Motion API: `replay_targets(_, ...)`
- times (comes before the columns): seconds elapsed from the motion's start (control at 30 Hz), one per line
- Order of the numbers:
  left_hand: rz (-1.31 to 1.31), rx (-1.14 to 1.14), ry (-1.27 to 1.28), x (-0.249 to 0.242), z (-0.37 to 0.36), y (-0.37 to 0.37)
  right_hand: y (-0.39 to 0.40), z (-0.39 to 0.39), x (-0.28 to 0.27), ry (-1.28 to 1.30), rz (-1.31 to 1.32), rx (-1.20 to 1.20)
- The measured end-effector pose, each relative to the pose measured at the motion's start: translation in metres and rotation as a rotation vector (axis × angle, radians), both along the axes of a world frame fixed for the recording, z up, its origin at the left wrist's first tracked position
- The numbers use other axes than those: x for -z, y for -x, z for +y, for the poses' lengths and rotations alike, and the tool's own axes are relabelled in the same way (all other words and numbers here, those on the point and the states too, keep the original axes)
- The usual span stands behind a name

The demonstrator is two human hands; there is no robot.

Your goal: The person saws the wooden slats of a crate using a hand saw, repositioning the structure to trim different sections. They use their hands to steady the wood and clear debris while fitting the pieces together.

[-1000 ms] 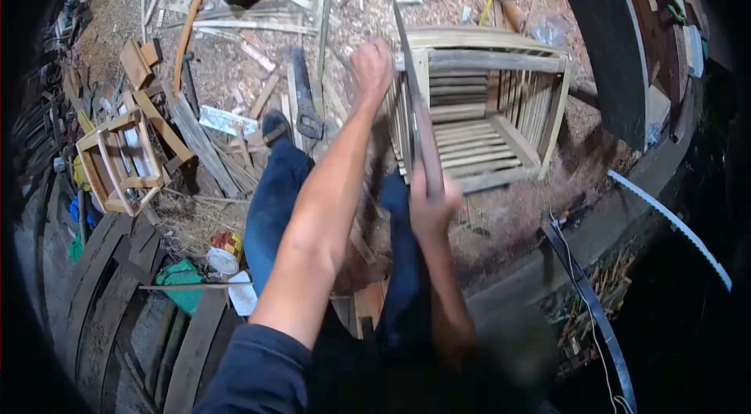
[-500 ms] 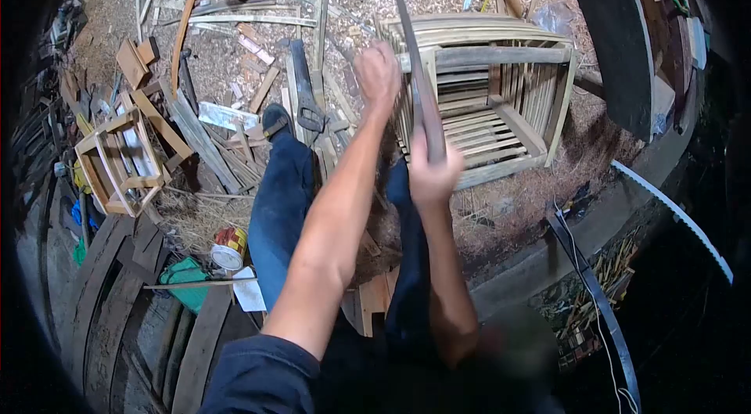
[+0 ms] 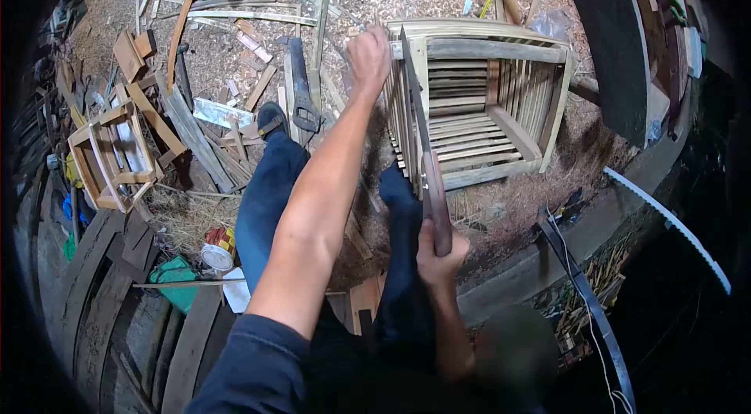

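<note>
My right hand is closed around the brown wooden handle of a long saw. Its narrow dark blade runs away from me along the left side of a slatted wooden crate. Near the far end, the blade crosses the tip of the crate's grey top rail. Just left of that tip, my left hand is closed on the crate's far left corner, its fingertips partly hidden. The crate lies with an open side facing up, slats showing inside.
Another handsaw lies on wood scraps left of my arm. Further left are a small wooden frame and a paint can. A large dark beam stands right of the crate, with a loose toothed blade below. Shavings cover the floor.
My right hand has drawn the saw back toward my body, so more of its blade lies beside the crate. My left hand stays at the crate's corner.
</note>
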State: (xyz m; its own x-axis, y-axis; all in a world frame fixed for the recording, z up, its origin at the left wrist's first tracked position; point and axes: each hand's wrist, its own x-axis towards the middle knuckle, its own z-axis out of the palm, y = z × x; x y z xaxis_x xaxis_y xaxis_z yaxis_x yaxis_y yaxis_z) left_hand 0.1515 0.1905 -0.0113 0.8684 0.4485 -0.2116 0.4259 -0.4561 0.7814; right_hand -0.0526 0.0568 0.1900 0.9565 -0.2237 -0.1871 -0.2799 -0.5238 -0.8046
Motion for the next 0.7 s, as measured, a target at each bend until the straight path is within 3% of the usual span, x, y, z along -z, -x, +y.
replay_targets(0.07,0.132,-0.067,0.066,-0.006,0.001,0.000,-0.003,-0.007,-0.002,0.019,0.199,0.087)
replay_targets(0.17,0.036,0.005,-0.037,0.024,0.023,0.000,-0.022,-0.020,0.011,0.024,0.290,-0.049)
replay_targets(0.27,0.005,0.049,-0.154,0.029,0.033,0.003,-0.018,-0.016,0.002,-0.068,0.247,-0.113)
replay_targets(0.37,0.145,0.041,0.111,-0.015,0.018,0.004,-0.013,0.003,-0.034,-0.032,0.172,-0.089)
replay_targets(0.43,0.116,-0.034,0.024,0.004,0.010,0.001,-0.007,0.011,-0.061,0.037,0.127,-0.082)
replay_targets(0.5,0.190,-0.073,-0.045,-0.004,0.014,-0.004,0.001,0.013,-0.083,0.100,-0.267,0.032)
replay_targets(0.53,0.186,-0.079,-0.038,-0.003,0.018,-0.001,0.001,0.008,-0.083,0.106,-0.272,0.025)
replay_targets(0.6,0.265,0.052,-0.081,0.001,0.029,-0.006,-0.012,-0.005,-0.064,0.053,0.000,-0.013)
replay_targets(0.7,0.296,0.123,-0.098,-0.003,0.036,-0.011,-0.046,0.006,-0.035,0.041,-0.006,-0.033)
